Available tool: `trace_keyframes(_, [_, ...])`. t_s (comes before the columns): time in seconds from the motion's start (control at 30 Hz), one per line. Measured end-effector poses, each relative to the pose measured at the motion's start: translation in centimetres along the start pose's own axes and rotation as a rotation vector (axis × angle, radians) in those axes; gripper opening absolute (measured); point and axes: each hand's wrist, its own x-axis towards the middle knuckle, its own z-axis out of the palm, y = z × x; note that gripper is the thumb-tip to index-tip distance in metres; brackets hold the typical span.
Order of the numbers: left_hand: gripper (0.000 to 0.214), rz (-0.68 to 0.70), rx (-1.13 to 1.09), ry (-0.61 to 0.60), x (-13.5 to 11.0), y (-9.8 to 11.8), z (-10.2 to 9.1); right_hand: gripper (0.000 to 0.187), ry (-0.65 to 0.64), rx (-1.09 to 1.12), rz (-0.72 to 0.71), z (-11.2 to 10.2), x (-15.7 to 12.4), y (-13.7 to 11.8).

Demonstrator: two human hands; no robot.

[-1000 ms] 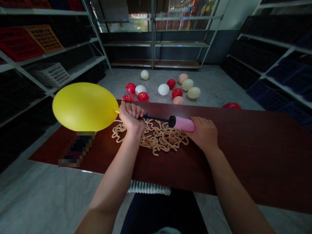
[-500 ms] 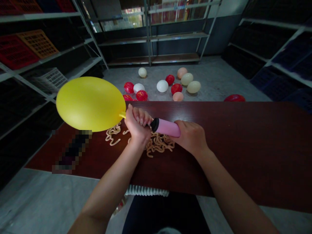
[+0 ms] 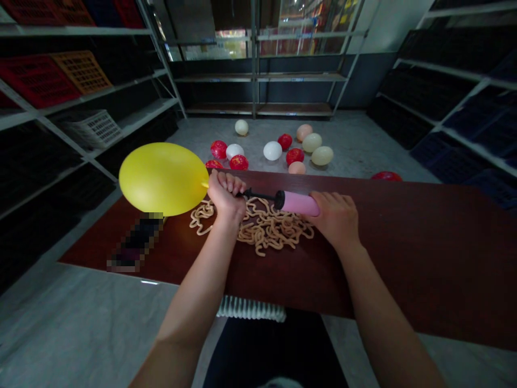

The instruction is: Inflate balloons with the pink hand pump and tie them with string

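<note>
An inflated yellow balloon hovers over the left part of the dark red table. My left hand is closed around the balloon's neck and the black nozzle end of a hand pump. My right hand grips the pink pump barrel, drawn out so the thin black rod shows between my hands. A heap of limp beige uninflated balloons lies on the table under the pump.
A blurred dark object lies on the table's left end. Several red, white and cream inflated balloons rest on the floor beyond the table. Metal shelving with crates lines both sides and the back wall.
My right hand pushed the pink barrel in against my left hand, then pulled it back out, so the black rod shows again. The yellow balloon stays on the nozzle.
</note>
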Motion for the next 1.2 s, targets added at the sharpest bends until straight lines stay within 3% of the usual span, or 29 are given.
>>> trace_keyframes(0.17, [0.047, 0.035, -0.017, 0.043, 1.2, 1.7, -0.6, 0.032, 0.038, -0.045, 0.061, 0.0, -0.2, 1.5])
trace_keyframes(0.33, [0.048, 0.058, -0.021, 0.003, 1.2, 2.2, -0.6, 0.032, 0.042, -0.011, 0.084, 0.1, -0.4, 1.6])
trace_keyframes(0.63, [0.052, 0.095, 0.002, -0.048, -0.5, 1.3, 0.2, 0.036, -0.016, 0.072, 0.062, -0.4, -0.6, 1.2])
trace_keyframes(0.97, [0.059, -0.014, 0.084, -0.146, -4.0, -2.2, 1.7, 0.037, -0.077, 0.238, 0.009, -1.3, -0.4, -2.3])
trace_keyframes(1.2, [0.059, -0.039, 0.159, -0.093, -4.1, -2.6, 1.7, 0.037, -0.092, 0.254, 0.032, -1.2, -0.3, -2.6])
